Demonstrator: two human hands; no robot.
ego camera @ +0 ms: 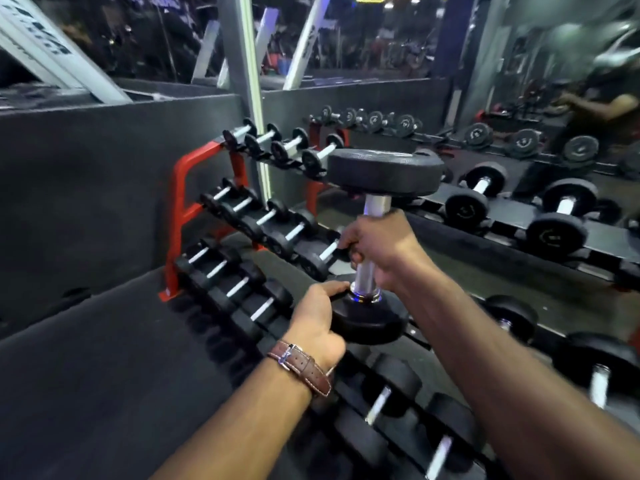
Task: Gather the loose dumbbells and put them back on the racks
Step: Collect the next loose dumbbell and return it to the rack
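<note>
A black round-headed dumbbell [384,174] with a chrome handle stands upright in the air in front of the rack. My right hand [377,247] is wrapped around its handle. My left hand [318,320], with a brown leather watch on the wrist, grips the lower head [370,323] from the left side. The three-tier rack with a red frame [180,209] runs from the far left toward the near right and holds several black dumbbells on every tier. The held dumbbell hovers over the middle and lower tiers.
A dark grey wall stands to the left of the rack. Dark rubber floor [104,393] lies at the lower left. A mirror [519,133] behind the rack reflects more dumbbells and a person. White slanted machine beams [62,60] rise at the top left.
</note>
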